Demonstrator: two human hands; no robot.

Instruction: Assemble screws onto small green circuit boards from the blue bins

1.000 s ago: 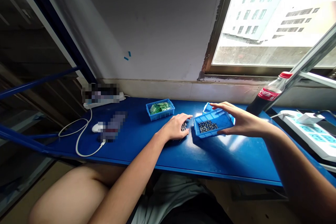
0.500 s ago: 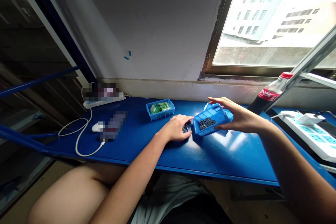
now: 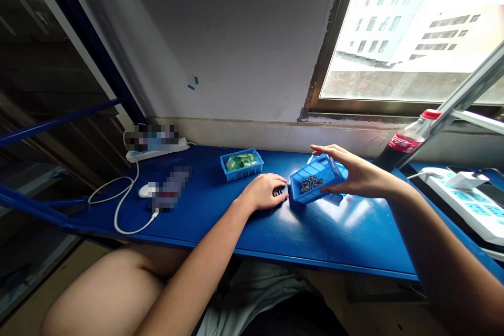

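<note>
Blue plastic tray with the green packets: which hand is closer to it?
Left. The left hand is in front of the tray, slightly right; the right hand is farther right, holding a tilted blue plastic box.

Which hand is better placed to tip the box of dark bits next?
Probably the right hand: it holds the tilted blue box of dark bits, while the left hand is curled over other small pieces.

A tilted blue bin holds small dark parts, beside shiny metallic pieces.
</note>
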